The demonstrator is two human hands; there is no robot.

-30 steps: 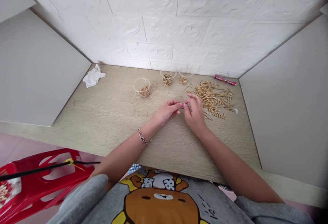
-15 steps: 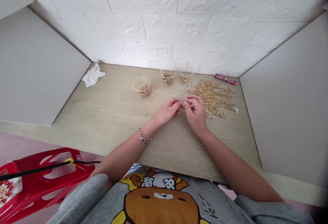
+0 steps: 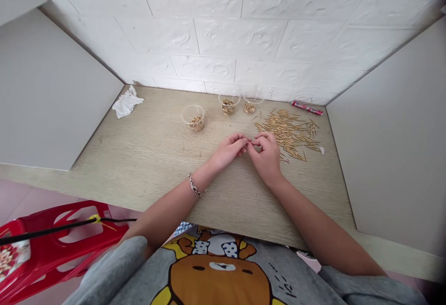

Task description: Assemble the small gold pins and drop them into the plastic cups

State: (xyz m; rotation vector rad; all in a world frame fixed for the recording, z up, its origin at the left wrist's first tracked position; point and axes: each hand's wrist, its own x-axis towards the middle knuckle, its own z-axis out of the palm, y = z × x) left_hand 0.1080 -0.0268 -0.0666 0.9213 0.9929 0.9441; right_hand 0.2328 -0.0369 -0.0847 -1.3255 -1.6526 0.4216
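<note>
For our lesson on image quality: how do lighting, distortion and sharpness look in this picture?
Head view: soft light across the white wall, darkened upper-right corner, wide-angle stretching towards the edges; head view: detail between left hand and right hand too small to tell.

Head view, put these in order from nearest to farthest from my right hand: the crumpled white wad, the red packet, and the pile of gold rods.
From your right hand, nearest first:
1. Pile of gold rods: just beyond it and to its right.
2. Red packet: farther back, on the right.
3. Crumpled white wad: far left, toward the back.
</note>
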